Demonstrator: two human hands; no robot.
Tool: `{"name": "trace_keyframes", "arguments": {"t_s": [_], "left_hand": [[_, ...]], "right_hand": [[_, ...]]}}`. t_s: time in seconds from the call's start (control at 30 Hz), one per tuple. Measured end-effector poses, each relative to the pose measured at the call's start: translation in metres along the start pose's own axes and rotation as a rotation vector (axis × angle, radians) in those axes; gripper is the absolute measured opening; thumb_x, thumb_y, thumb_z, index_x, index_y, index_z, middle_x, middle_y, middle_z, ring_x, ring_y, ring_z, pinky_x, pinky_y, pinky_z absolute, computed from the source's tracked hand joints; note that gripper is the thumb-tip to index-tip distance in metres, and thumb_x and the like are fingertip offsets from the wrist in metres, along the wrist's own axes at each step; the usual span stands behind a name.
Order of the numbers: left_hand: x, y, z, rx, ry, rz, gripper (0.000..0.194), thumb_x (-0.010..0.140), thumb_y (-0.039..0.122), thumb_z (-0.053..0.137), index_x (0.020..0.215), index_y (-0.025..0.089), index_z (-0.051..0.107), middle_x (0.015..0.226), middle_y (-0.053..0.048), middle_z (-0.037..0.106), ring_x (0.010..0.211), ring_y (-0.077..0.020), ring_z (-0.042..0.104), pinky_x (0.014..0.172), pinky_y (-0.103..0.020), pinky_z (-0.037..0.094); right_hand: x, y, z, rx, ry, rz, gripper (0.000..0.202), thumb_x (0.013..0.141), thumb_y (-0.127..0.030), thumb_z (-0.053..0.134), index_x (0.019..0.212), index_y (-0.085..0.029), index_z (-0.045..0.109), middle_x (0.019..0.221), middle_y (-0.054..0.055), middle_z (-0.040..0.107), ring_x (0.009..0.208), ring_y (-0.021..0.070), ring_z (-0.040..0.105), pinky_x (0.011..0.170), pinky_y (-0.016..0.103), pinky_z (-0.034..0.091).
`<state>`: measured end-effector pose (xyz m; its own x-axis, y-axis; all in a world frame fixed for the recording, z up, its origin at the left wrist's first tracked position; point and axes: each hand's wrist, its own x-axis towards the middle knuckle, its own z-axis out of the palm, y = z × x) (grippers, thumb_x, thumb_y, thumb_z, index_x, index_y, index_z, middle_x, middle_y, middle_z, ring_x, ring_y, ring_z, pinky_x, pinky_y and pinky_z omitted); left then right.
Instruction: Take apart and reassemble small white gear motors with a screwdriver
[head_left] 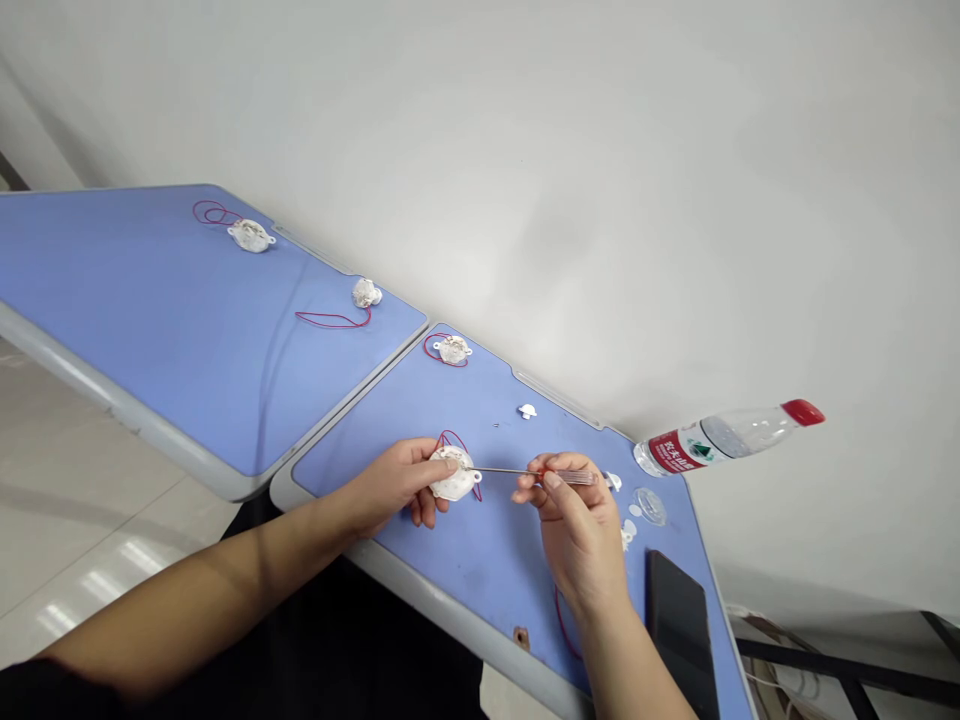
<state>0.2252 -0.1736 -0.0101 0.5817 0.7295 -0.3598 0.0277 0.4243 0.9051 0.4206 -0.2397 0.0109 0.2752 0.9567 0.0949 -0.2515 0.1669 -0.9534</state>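
My left hand (421, 480) grips a round white disc-shaped part (452, 486) with small ears and a looped red wire, thumb on top and fingers beneath. In my right hand (581, 520) is a screwdriver (566, 477) with a clear reddish handle, held between thumb and fingers. Its thin metal shaft points left, and the tip meets the upper face of the disc near my left thumb. Both hands are above the front part of the right blue table.
Similar white discs with red wires lie on the right table (454, 349) and left table (251, 236). A smaller white part (366, 292) has a red wire. To the right are a water bottle (731, 435), a clear round cover (649, 507) and a black phone (681, 630).
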Motion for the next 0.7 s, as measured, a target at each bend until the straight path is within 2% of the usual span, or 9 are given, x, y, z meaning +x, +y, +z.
{"name": "trace_keyframes", "arguments": {"t_s": [0.23,0.47,0.53,0.7], "left_hand": [[0.001,-0.001,-0.001,0.01,-0.012,0.012,0.029,0.08,0.044,0.058,0.085,0.016,0.06,0.056,0.002,0.063,0.037,-0.0066,0.053,0.038,-0.016,0.032],[0.001,-0.003,-0.001,0.011,-0.001,0.016,0.031,0.081,0.046,0.058,0.084,0.016,0.059,0.057,0.002,0.063,0.038,-0.007,0.054,0.039,-0.017,0.033],[0.001,-0.003,-0.001,0.017,0.002,0.019,0.032,0.081,0.047,0.058,0.086,0.015,0.059,0.058,0.001,0.063,0.039,-0.007,0.054,0.039,-0.016,0.033],[0.004,-0.002,-0.001,0.0,-0.045,0.022,0.036,0.078,0.049,0.062,0.09,0.015,0.06,0.07,0.0,0.063,0.05,-0.0091,0.058,0.043,-0.018,0.04]], "right_hand": [[-0.004,-0.003,0.001,-0.06,-0.017,-0.113,0.006,0.082,-0.021,0.068,0.086,-0.022,0.064,0.088,0.002,0.064,0.072,0.0153,0.067,0.062,0.03,0.056],[-0.006,-0.002,-0.005,-0.453,0.022,-0.485,0.009,0.087,-0.014,0.061,0.09,-0.022,0.064,0.093,0.005,0.062,0.077,0.0178,0.067,0.069,0.037,0.057],[-0.002,0.002,-0.007,-0.512,0.034,-0.482,0.008,0.087,-0.015,0.061,0.089,-0.022,0.064,0.093,0.005,0.062,0.076,0.0172,0.066,0.068,0.036,0.057],[0.005,0.008,-0.007,-0.478,0.056,-0.344,0.001,0.086,-0.021,0.064,0.085,-0.021,0.062,0.091,0.004,0.063,0.073,0.0164,0.066,0.066,0.034,0.057]]}}
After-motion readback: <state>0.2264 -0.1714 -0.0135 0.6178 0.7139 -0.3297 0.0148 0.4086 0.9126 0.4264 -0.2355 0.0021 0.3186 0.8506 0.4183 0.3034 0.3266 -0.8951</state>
